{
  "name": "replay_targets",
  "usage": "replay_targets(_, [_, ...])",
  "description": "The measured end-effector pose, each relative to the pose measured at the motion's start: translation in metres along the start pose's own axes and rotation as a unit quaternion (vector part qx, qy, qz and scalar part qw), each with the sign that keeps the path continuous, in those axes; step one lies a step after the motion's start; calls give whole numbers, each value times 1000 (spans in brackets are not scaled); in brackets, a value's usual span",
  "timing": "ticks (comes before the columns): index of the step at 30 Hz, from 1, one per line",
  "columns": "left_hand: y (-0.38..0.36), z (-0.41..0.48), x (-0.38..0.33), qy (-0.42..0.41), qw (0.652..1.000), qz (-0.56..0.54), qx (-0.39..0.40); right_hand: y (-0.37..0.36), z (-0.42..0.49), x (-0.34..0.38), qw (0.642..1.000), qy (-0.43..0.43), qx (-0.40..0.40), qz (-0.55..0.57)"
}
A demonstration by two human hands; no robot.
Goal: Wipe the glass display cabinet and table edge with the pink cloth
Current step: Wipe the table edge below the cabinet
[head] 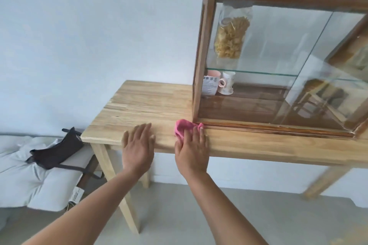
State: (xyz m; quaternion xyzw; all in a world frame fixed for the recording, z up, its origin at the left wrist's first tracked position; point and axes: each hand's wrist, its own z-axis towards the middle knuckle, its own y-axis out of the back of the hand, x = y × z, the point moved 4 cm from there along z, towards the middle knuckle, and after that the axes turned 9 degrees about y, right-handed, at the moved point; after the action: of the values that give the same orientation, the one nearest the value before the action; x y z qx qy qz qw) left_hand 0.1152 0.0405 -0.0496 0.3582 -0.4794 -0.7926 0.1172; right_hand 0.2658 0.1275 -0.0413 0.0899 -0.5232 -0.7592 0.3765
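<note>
A wood-framed glass display cabinet (205,49) stands on the right part of a light wooden table (139,103). My right hand (192,151) lies flat on the pink cloth (184,128), pressing it onto the table's front edge right at the cabinet's lower left corner. The cloth sticks out past my fingertips and touches the cabinet's base rail. My left hand (138,148) rests flat on the table edge to the left of the cloth, fingers spread, holding nothing.
Inside the cabinet hang a clear bag of yellow snacks (231,36) and, under a glass shelf (258,72), stand small cups (223,84). A dark bag (57,150) lies on a white cushioned seat (22,175) left of the table. White wall behind, grey floor below.
</note>
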Motion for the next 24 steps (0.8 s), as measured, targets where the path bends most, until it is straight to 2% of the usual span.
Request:
replay_targets(2, [10,20,34,44,999,14,-10,-2,2,15,999,35,-9,19])
replay_targets(5, [22,38,62,44,999,24,-15,-3,2,31,993,75,-26,81])
replay_targets(9, [28,45,63,48,998,10,33,5,-2,50,976,130,25,175])
replay_targets(11, [39,54,59,74,993,-35,81,14,-3,51,961,77,37,265])
replay_targets(12, [46,59,57,84,985,-94,117,21,-3,51,950,36,32,307])
replay_targets(13, [52,62,54,89,965,-185,164,29,-2,51,943,2,20,332])
replay_targets(15, [61,61,40,75,885,-361,285,45,2,48,933,-51,-5,355])
replay_targets(16, [63,57,31,53,844,-406,347,53,5,48,917,-78,-6,392])
replay_targets(18, [62,51,14,24,767,-461,446,66,12,49,860,-127,-10,494])
replay_targets(19, [62,50,7,20,739,-479,473,70,17,51,829,-146,-13,540])
replay_targets(21, [62,50,-2,10,714,-500,491,74,24,53,780,-174,-13,601])
replay_targets(24, [62,56,-4,29,728,-499,469,70,32,49,731,-214,-4,648])
